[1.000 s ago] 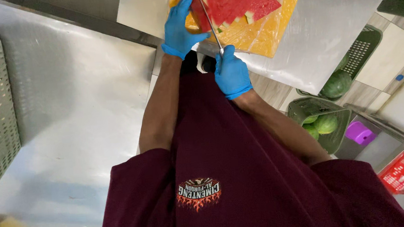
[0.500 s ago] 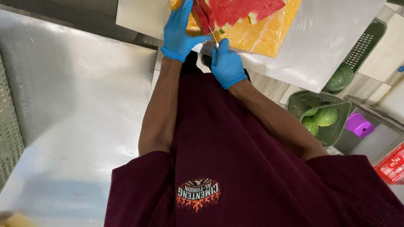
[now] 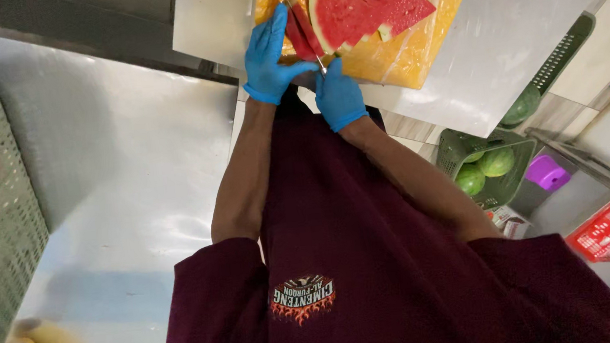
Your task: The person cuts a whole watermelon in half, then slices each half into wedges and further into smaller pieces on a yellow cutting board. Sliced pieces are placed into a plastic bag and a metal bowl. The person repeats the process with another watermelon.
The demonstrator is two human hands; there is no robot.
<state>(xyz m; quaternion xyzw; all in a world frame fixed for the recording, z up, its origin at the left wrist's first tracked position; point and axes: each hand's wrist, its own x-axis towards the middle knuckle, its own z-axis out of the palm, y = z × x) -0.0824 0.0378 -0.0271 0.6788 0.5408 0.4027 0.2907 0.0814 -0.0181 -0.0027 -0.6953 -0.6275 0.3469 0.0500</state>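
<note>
Stainless steel counter (image 3: 530, 30) fills the scene, with an orange cutting board (image 3: 398, 58) at twelve o'clock. A knife (image 3: 300, 26) is gripped firmly in the right hand (image 3: 339, 97), blade running up beside a thin watermelon slice (image 3: 298, 34) that is steadied by the flat, spread left hand (image 3: 269, 52). More slices (image 3: 371, 8) lie at one o'clock. A cut glove could result, judging by how close the left fingers sit to the blade; wet flesh could slip.

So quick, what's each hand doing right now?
Left hand: open, fingers flat on a watermelon slice.
Right hand: closed around the knife.
</note>
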